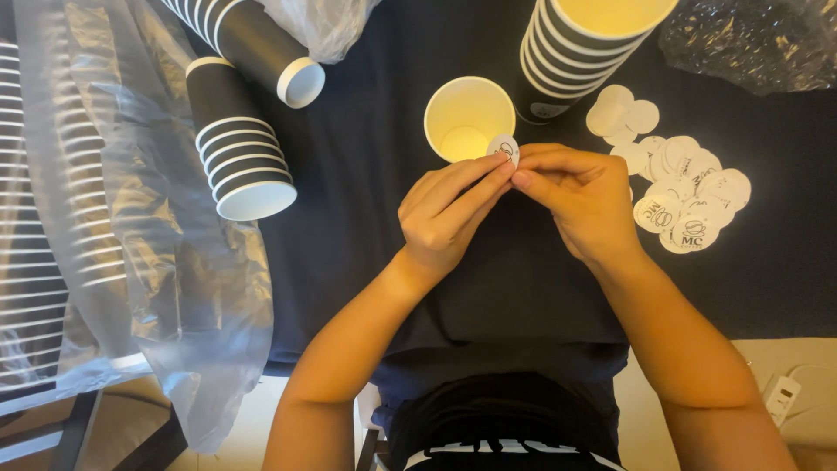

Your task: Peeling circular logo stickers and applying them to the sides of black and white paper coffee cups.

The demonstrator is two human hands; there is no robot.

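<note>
Both hands meet over the dark cloth-covered table [366,174]. My left hand [449,214] and my right hand [584,196] pinch one small round white sticker [504,149] between their fingertips, its printed face up. Just beyond the fingers stands a single paper cup [468,118], open end up, pale yellow inside. To the right of my right hand lies a loose pile of round white stickers [676,187], some printed with a dark logo, some blank.
A tall stack of black cups with white rims [580,48] stands behind the single cup. Two more stacks lie on their sides at the left [237,144] [253,48]. Clear plastic wrapping [148,227] covers the left side, and more crinkled plastic [758,44] lies far right.
</note>
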